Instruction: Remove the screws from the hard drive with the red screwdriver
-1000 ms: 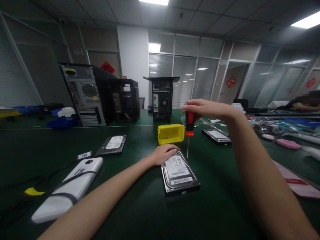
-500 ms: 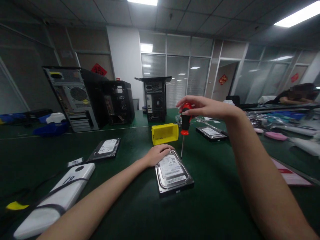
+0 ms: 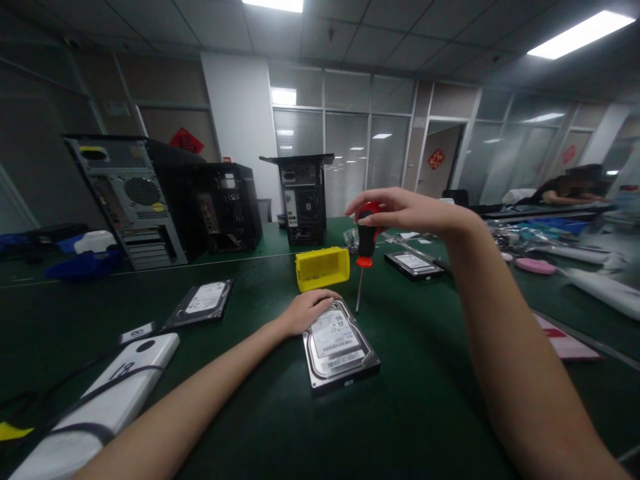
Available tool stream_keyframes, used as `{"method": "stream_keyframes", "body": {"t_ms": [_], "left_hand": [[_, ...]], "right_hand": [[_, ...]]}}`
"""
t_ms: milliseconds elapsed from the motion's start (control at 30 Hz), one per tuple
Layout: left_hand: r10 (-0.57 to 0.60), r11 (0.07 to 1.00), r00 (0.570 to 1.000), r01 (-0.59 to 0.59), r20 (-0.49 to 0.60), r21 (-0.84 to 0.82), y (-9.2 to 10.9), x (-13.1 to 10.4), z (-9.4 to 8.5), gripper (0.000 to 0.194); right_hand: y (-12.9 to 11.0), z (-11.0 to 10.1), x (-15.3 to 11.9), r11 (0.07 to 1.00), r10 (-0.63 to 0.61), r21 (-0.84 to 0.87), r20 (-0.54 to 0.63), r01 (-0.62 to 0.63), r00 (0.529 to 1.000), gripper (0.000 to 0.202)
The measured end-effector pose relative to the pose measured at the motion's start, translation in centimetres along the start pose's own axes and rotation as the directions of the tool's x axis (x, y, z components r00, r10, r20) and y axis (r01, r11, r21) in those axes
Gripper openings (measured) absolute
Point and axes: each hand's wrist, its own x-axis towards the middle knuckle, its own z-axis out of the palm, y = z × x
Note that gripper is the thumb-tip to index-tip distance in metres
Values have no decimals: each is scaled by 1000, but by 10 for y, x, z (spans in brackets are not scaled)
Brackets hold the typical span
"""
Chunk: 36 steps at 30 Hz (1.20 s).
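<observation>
Pinching a red-and-black screwdriver in the right hand, pointing it down just beside the hard drive, can't tell if touching. Gripping that drive's far corner under the left hand, keeping fingers bunched together. Also spotting a yellow bin just past that hand.

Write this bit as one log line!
left hand: on hard drive | right hand: holding screwdriver, tip down | yellow bin: behind hard drive

Office-like electronics workshop, glass partitions, ceiling light panels, computer towers, green workbench
</observation>
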Motion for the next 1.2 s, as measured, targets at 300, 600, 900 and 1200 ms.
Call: {"method": "stream_keyframes", "body": {"t_ms": [300,600,900,1200], "left_hand": [[10,1000,1000,-10,-8,29,-2,1,2,36],[11,1000,1000,-11,-2,23,-3,1,2,36],[8,1000,1000,-8,-2,16,-3,1,2,36],[-3,999,1000,2,24,35,-1,0,0,40]], "right_hand": [[-1,5,2,998,-23,-58,-12,22,1000,31],[3,4,5,997,-27,-76,17,28,999,31],[1,5,4,999,9,-36,-4,-9,1000,31],[1,6,7,997,-4,-73,16,5,1000,30]]}}
